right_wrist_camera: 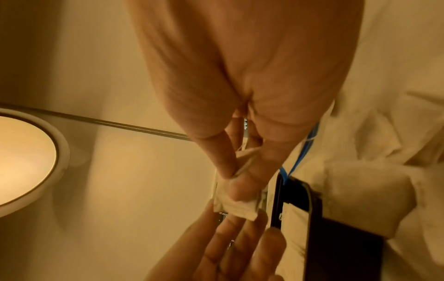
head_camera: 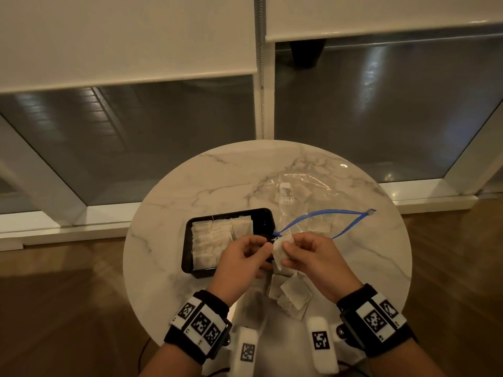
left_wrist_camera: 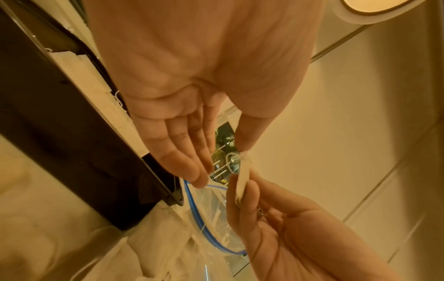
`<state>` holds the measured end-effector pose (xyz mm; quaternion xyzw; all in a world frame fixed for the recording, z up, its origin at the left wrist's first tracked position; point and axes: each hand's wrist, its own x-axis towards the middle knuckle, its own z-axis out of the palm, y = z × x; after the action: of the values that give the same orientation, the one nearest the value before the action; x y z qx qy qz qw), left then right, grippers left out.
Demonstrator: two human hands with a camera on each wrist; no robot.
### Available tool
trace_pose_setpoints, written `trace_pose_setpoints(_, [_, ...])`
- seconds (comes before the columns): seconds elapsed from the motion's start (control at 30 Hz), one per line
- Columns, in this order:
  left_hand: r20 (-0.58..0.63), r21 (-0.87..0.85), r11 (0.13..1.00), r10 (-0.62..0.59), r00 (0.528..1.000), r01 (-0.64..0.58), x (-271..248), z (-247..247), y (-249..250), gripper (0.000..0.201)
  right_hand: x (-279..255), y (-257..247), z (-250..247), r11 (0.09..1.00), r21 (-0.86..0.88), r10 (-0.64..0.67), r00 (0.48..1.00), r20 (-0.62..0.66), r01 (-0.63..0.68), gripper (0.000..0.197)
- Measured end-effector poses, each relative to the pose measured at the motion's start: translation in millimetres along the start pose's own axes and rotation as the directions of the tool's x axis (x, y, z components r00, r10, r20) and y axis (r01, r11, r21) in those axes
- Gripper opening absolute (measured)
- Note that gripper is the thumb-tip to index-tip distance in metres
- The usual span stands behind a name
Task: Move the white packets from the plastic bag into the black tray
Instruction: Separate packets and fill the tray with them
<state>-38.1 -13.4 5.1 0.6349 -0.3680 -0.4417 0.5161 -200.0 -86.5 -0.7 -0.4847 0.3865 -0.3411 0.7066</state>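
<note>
A black tray [head_camera: 187,248] sits left of centre on the round marble table [head_camera: 217,180], with several white packets [head_camera: 215,240] in it. To its right lies the clear plastic bag [head_camera: 302,197], its blue zip [head_camera: 326,213] open and a few packets inside. My right hand [head_camera: 285,248] pinches one white packet [head_camera: 278,254] between thumb and fingers, above the tray's right edge. My left hand [head_camera: 265,247] is beside it with straight fingers [right_wrist_camera: 240,233], and its thumb [left_wrist_camera: 245,136] touches the packet's [left_wrist_camera: 241,180] end.
A loose heap of white packets [head_camera: 292,295] lies on the table below my hands. Two white tagged blocks [head_camera: 321,346] stand at the near edge. Beyond the table's far rim are windows with blinds, and a wood floor lies on both sides.
</note>
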Motion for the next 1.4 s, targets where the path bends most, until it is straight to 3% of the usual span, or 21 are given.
trace_pose_setpoints(0.1, [0.005,-0.079,0.997,0.008,1.000,-0.008,-3,-7,-1,0.020,6,-2,12,0.999,-0.049,-0.012,1.000,0.007,0.013,0.013])
trace_pose_setpoints(0.23, [-0.076,0.043,0.995,0.090,0.993,-0.087,0,-23,-11,0.009,17,-7,28,0.981,-0.195,-0.006,0.999,0.033,0.013,0.011])
trace_pose_setpoints(0.43, [-0.206,0.165,0.984,0.107,0.973,-0.073,15,-48,-18,0.005,48,-11,49,0.892,-0.451,0.003,0.996,0.085,0.036,0.004])
trace_pose_setpoints(0.53, [-0.265,0.455,0.890,0.181,0.947,-0.042,21,-64,-25,0.007,72,-8,61,0.766,-0.641,-0.023,0.999,0.042,0.045,0.005])
trace_pose_setpoints(0.67, [-0.184,0.734,0.680,0.202,0.962,-0.003,25,-78,-38,0.016,107,-14,72,0.473,-0.877,-0.015,0.996,0.084,0.081,0.016])
trace_pose_setpoints(0.83, [-0.127,0.737,0.676,0.177,0.976,-0.026,26,-78,-50,0.015,136,-21,86,0.305,-0.951,0.069,0.995,0.076,0.051,0.021])
trace_pose_setpoints(1.0, [-0.122,0.751,0.660,0.193,0.974,-0.036,26,-76,-53,0.019,146,-14,90,0.256,-0.967,0.082,0.996,0.026,0.004,0.014])
trace_pose_setpoints(1.17, [-0.121,0.745,0.665,0.201,0.972,-0.045,25,-77,-52,0.021,152,-17,94,0.186,-0.982,0.132,0.989,0.060,0.035,0.016])
trace_pose_setpoints(1.4, [-0.116,0.762,0.645,0.217,0.969,-0.053,25,-76,-51,0.022,167,-25,103,0.015,-0.995,0.231,0.967,0.104,0.103,0.018])
